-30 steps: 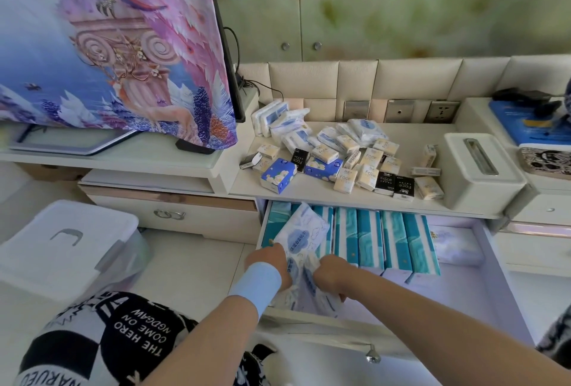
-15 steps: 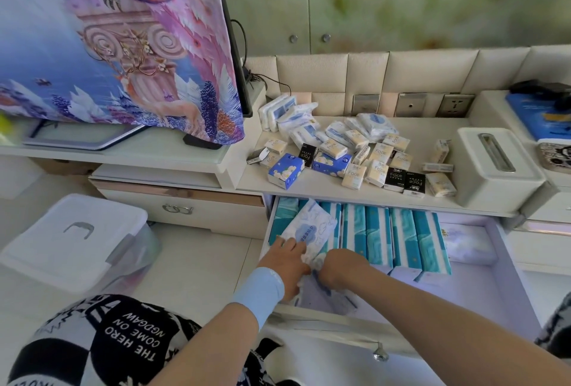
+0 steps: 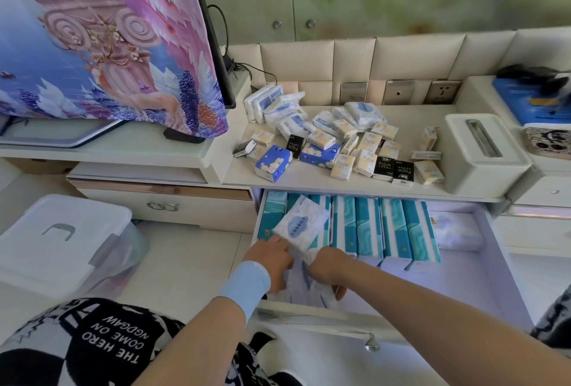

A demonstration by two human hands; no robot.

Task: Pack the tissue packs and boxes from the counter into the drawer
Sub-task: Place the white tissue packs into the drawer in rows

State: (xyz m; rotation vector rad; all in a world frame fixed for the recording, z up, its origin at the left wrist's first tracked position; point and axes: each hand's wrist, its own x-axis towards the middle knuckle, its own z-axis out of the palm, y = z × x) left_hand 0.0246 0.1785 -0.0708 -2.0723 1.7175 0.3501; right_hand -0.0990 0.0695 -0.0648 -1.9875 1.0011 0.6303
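- Left hand (image 3: 272, 257), with a pale blue wristband (image 3: 247, 288): fingers bent down against the left side of a white soft pack (image 3: 304, 283). The tips are hidden, so it cannot be told whether they grip it.
- Right hand (image 3: 327, 265): fingers curled over the same pack from its right side, with the thumb below, grasping it.
- The white soft pack lies between the two hands in the front left corner of the drawer (image 3: 506, 265).
- Cloud-label pack (image 3: 301, 225): just beyond the fingertips of both hands, leaning tilted on the teal packs (image 3: 370, 228).
- The teal packs stand on edge in a row running rightward from the fingers.
- Counter (image 3: 302, 182): well beyond the fingers and above the drawer, it bears a heap of small packs and boxes (image 3: 349, 144).
- Tissue dispenser (image 3: 485, 154): far right of the fingers, on the counter.
- Storage bin (image 3: 61, 237): far left of the fingers, on the floor.
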